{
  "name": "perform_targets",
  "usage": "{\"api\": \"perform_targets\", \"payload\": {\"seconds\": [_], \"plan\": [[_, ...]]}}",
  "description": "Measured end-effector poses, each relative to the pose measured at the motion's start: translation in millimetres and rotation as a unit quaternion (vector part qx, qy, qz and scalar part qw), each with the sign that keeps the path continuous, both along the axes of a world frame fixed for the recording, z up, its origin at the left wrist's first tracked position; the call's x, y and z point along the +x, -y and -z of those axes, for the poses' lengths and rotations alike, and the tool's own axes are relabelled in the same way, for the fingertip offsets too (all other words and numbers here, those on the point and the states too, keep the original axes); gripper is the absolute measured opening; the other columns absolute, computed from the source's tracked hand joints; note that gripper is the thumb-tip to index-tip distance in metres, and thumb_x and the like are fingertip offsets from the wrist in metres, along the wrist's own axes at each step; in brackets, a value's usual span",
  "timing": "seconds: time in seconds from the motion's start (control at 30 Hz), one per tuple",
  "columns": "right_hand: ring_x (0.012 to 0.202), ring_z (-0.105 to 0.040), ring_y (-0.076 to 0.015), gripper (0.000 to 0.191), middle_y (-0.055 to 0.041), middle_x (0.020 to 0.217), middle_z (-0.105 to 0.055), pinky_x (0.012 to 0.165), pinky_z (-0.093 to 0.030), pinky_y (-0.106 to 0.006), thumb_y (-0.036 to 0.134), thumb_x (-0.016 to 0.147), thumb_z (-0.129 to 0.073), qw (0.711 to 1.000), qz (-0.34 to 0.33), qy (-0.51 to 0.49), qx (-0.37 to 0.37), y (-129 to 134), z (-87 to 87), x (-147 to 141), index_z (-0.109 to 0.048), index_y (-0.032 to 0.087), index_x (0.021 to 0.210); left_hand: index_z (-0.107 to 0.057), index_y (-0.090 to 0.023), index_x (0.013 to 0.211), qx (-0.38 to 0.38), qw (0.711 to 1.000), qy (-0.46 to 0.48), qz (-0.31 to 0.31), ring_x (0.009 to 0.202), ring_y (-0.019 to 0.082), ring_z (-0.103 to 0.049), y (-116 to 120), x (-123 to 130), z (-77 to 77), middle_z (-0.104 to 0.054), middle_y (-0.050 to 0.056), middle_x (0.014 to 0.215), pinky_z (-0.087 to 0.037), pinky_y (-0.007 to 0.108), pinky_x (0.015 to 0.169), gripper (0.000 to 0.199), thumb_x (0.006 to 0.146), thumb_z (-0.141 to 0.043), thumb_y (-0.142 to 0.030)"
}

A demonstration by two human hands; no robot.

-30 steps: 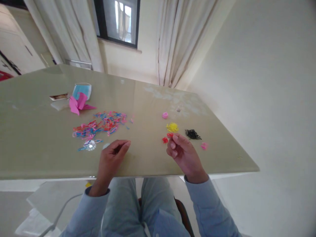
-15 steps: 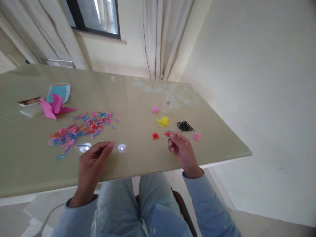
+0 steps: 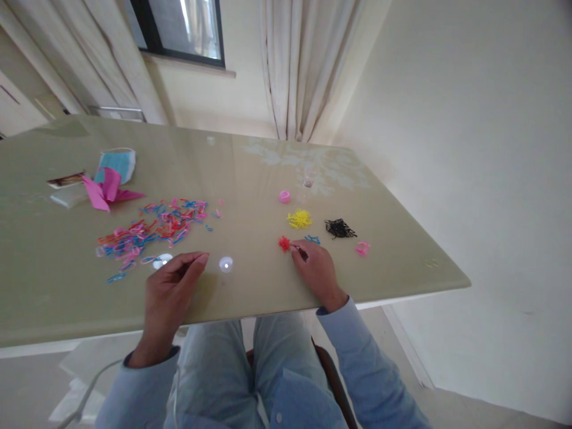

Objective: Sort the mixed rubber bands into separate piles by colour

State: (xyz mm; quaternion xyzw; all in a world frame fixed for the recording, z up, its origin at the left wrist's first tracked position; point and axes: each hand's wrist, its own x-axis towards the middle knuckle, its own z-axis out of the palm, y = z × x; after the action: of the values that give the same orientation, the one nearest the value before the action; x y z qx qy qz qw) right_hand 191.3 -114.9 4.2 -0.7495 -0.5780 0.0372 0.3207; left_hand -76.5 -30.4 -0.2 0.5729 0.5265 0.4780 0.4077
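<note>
My right hand (image 3: 315, 268) is pinched at the edge of a small pile of red loops (image 3: 283, 243), with a small red loop at its fingertips, partly hidden. The loops are thin and elongated; their exact kind is too small to tell. Just beyond that hand lie a few blue loops (image 3: 312, 239). My left hand (image 3: 172, 289) hovers near the front of the table, thumb and forefinger together; whatever may be between them cannot be made out. Left of centre spreads a mixed heap of red, pink and blue loops (image 3: 147, 235).
Yellow loops (image 3: 299, 218), black loops (image 3: 340, 228) and pink loops (image 3: 363, 248) lie in separate piles. A pink ring-like object (image 3: 285, 196) sits behind them. Folded pink paper (image 3: 109, 189), a blue face mask (image 3: 117, 164) and a clear packet (image 3: 69, 196) lie at the left.
My right hand has moved left with a red loop, from beside the blue loops to the red pile. My left hand stays in nearly the same pose. The view has shifted slightly.
</note>
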Motion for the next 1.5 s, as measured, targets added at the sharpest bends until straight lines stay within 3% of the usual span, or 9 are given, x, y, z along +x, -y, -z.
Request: {"api": "perform_targets", "payload": {"seconds": [0.27, 0.43, 0.67, 0.87, 1.0, 1.17, 1.3, 1.5], "plan": [[0.069, -0.067, -0.0183, 0.019, -0.0044, 0.082, -0.075, 0.068, -0.049, -0.028, 0.027, 0.089, -0.056, 0.995, 0.003, -0.089, 0.050, 8, 4.1, 4, -0.073, 0.020, 0.092, -0.076, -0.021, 0.084, 0.009, 1.000, -0.007, 0.013, 0.078, 0.017, -0.066, 0, 3, -2.6, -0.075, 0.002, 0.082, -0.053, 0.027, 0.074, 0.025, 0.072, -0.074, -0.043], [0.071, -0.067, -0.0192, 0.020, -0.0052, 0.083, -0.075, 0.068, -0.050, -0.029, 0.029, 0.089, -0.055, 0.994, -0.015, -0.100, 0.049, 10, 3.5, 3, -0.073, 0.020, 0.093, -0.075, -0.020, 0.083, 0.019, 1.000, -0.001, 0.022, 0.076, 0.017, -0.066, -1, 3, -2.1, -0.075, 0.002, 0.081, -0.053, 0.027, 0.072, 0.025, 0.073, -0.072, -0.043], [0.084, -0.067, -0.0235, 0.025, -0.0084, 0.089, -0.075, 0.080, -0.050, -0.037, 0.033, 0.093, -0.053, 0.995, -0.090, -0.026, 0.042, 27, 9.0, 0, -0.073, 0.019, 0.093, -0.074, -0.017, 0.080, 0.030, 0.999, 0.006, 0.039, 0.070, 0.015, -0.063, -2, 4, -1.6, -0.073, 0.002, 0.076, -0.050, 0.025, 0.067, 0.026, 0.075, -0.070, -0.043], [0.078, -0.068, -0.0207, 0.027, -0.0077, 0.089, -0.075, 0.074, -0.053, -0.033, 0.038, 0.092, -0.054, 0.990, -0.101, -0.082, 0.052, 31, 11.8, 7, -0.073, 0.020, 0.092, -0.073, -0.016, 0.082, 0.039, 0.999, 0.003, 0.038, 0.070, 0.016, -0.062, -6, 6, 1.5, -0.072, 0.004, 0.077, -0.049, 0.026, 0.066, 0.029, 0.077, -0.067, -0.044], [0.078, -0.069, -0.0214, 0.029, -0.0079, 0.089, -0.076, 0.074, -0.054, -0.034, 0.042, 0.091, -0.054, 0.989, -0.102, -0.092, 0.059, 30, 12.9, 9, -0.074, 0.021, 0.092, -0.073, -0.017, 0.088, 0.084, 0.993, -0.077, 0.022, 0.068, 0.015, -0.060, -16, 2, -1.2, -0.071, 0.005, 0.082, -0.047, 0.027, 0.065, 0.024, 0.081, -0.062, -0.038], [0.080, -0.069, -0.0231, 0.031, -0.0088, 0.089, -0.076, 0.075, -0.054, -0.037, 0.044, 0.091, -0.053, 0.988, -0.111, -0.088, 0.061, 30, 15.4, 9, -0.074, 0.021, 0.090, -0.073, -0.018, 0.096, 0.167, 0.930, -0.327, -0.006, 0.072, 0.017, -0.059, -43, -19, -17.4, -0.070, 0.007, 0.090, -0.046, 0.030, 0.073, 0.025, 0.087, -0.052, -0.027], [0.081, -0.069, -0.0236, 0.031, -0.0085, 0.091, -0.076, 0.077, -0.053, -0.038, 0.045, 0.092, -0.053, 0.988, -0.113, -0.085, 0.063, 30, 17.7, 10, -0.074, 0.022, 0.092, -0.074, -0.018, 0.103, 0.112, 0.873, -0.475, -0.025, 0.092, 0.025, -0.063, -71, -37, -30.0, -0.068, 0.012, 0.104, -0.048, 0.034, 0.081, 0.031, 0.089, -0.047, -0.025], [0.079, -0.069, -0.0233, 0.033, -0.0085, 0.089, -0.076, 0.075, -0.053, -0.037, 0.046, 0.092, -0.052, 0.987, -0.119, -0.082, 0.068, 30, 18.6, 10, -0.074, 0.021, 0.092, -0.075, -0.021, 0.102, 0.048, 0.826, -0.561, 0.042, 0.098, 0.026, -0.064, -98, -47, -34.9, -0.064, 0.013, 0.106, -0.049, 0.034, 0.083, 0.031, 0.090, -0.048, -0.027]]}}
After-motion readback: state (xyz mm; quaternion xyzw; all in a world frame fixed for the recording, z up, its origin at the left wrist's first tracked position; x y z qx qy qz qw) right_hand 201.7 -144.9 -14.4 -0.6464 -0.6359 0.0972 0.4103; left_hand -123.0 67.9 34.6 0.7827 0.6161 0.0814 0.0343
